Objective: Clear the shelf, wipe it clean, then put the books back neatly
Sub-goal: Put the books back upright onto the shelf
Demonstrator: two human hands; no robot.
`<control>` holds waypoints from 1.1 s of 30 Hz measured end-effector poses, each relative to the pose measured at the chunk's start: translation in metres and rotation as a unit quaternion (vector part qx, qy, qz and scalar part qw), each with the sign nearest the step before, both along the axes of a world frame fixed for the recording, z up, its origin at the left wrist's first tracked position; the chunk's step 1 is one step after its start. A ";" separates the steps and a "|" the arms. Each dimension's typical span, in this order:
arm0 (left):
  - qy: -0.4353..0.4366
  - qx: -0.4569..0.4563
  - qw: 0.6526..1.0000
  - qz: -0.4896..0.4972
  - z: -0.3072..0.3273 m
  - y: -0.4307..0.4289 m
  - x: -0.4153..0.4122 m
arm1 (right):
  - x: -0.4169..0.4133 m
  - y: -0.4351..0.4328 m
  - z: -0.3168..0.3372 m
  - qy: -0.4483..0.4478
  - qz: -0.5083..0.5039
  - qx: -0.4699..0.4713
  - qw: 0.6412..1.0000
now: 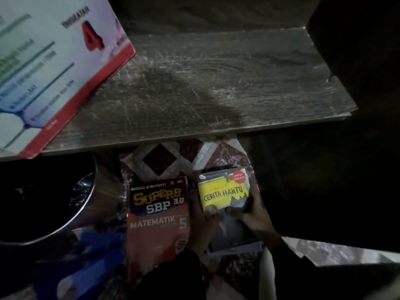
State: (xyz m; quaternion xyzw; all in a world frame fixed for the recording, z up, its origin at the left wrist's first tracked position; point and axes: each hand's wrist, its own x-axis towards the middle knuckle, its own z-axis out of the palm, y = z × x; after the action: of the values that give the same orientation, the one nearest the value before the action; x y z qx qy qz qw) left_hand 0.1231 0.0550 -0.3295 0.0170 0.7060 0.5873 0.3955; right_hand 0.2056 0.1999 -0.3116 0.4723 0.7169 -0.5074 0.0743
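The dark wooden shelf board (216, 83) is bare and streaky across its middle and right. A large white and red book marked "4" (54, 61) lies on its left end and overhangs the front edge. Below the shelf, on the floor, lies an orange "Superb SBP Matematik 5" book (158, 217). To its right is a small yellow "Cerita Hantu" book (223, 191). My left hand (201, 226) grips its lower left edge with the thumb on the cover. My right hand (253, 215) grips its lower right corner. A grey book (236, 237) lies under it.
A round metal pot (84, 200) stands on the floor at the left, with a blue object (97, 256) in front of it. Patterned floor tiles (162, 159) show below the shelf edge. A dark upright panel (350, 53) closes the shelf on the right. The scene is dim.
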 end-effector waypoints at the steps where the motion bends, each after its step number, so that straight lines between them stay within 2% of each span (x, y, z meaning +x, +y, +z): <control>1: -0.006 0.005 1.000 0.013 0.001 0.001 -0.001 | 0.000 -0.003 0.000 0.002 0.005 0.012 1.000; 5: -0.048 0.030 0.998 0.040 0.003 0.001 -0.001 | -0.001 -0.012 0.000 0.004 0.008 0.013 1.000; 10: -0.059 -0.046 0.997 0.018 -0.005 -0.013 -0.012 | -0.005 -0.024 -0.006 0.069 -0.040 -0.027 0.996; 15: -0.027 -0.003 0.999 0.032 0.006 -0.043 -0.013 | -0.015 -0.028 -0.015 0.127 -0.149 -0.193 0.961; 18: -0.037 0.006 0.997 0.062 0.005 -0.055 -0.018 | -0.018 -0.033 -0.012 0.150 -0.159 -0.241 0.945; 21: -0.060 0.021 0.997 0.052 0.018 -0.062 -0.031 | -0.013 -0.041 -0.009 0.143 -0.145 -0.271 0.941; 24: -0.069 0.030 0.997 0.027 0.032 -0.070 -0.042 | -0.007 -0.046 0.001 0.094 -0.077 -0.300 0.946; 26: -0.045 0.022 0.999 -0.006 0.047 -0.074 -0.048 | -0.009 -0.052 0.016 0.040 -0.017 -0.312 0.949; 28: -0.016 0.009 0.999 -0.044 0.064 -0.079 -0.052 | -0.015 -0.058 0.041 0.019 0.001 -0.309 0.951; 31: 0.024 0.000 0.997 -0.076 0.099 -0.089 -0.053 | -0.023 -0.067 0.087 0.029 -0.004 -0.277 0.960; 33: 0.044 0.005 0.997 -0.062 0.125 -0.098 -0.052 | -0.023 -0.070 0.117 0.025 0.066 -0.272 0.960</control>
State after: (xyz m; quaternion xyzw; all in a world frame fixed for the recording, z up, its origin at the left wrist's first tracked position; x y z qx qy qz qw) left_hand 0.0708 -0.0432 -0.2044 0.0882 0.7174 0.5639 0.3994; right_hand 0.1825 0.1299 -0.1950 0.3726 0.5829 -0.6892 0.2154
